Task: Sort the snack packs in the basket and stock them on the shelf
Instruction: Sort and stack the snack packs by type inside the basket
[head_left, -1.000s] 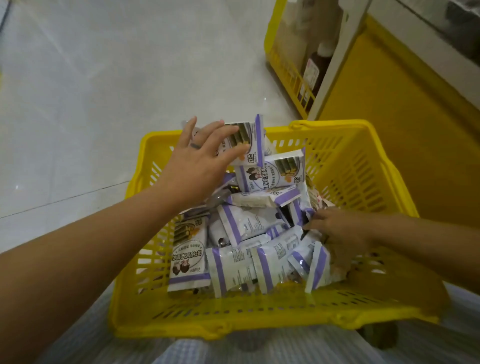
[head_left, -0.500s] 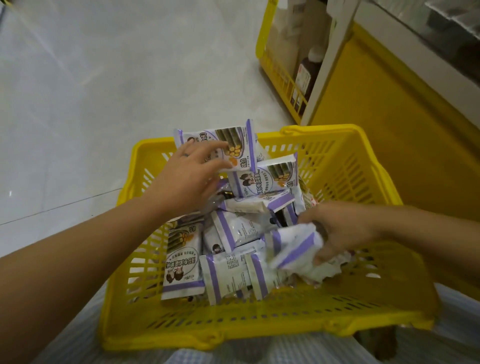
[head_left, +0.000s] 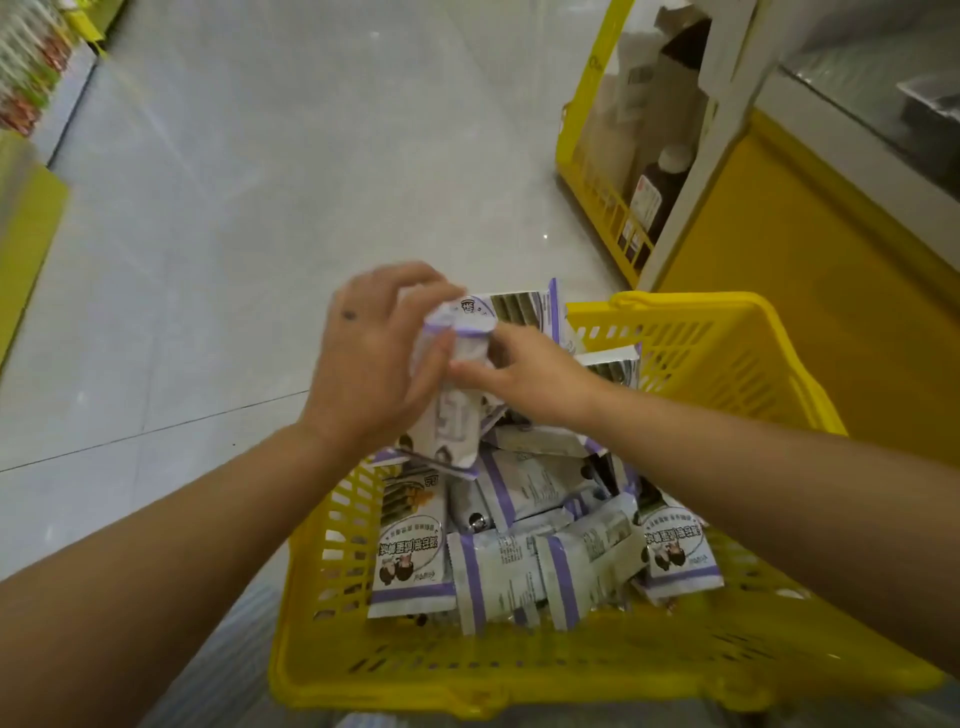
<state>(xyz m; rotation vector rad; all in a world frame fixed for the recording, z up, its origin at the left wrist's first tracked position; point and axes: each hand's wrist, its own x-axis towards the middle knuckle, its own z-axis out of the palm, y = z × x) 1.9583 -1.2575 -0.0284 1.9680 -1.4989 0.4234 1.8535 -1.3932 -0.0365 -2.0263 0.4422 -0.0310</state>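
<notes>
A pale tiled floor (head_left: 249, 208) runs down a shop aisle, with yellow-edged shelves (head_left: 31, 218) at far left and a yellow cabinet (head_left: 810, 270) at right. Beside the cabinet stands a second yellow basket (head_left: 597, 197) holding bottles. In front, one yellow basket (head_left: 727, 358) is heaped with white-and-purple snack packs (head_left: 519, 566), too overlapped to count. Above the heap, the left hand (head_left: 374, 358) and right hand (head_left: 530, 379) meet, fingers of both clenched on one bunch of packs (head_left: 457, 405).

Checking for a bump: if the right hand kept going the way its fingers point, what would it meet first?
Probably the left hand: the right hand points left at it, across the held snack packs. Depth is unclear.
</notes>
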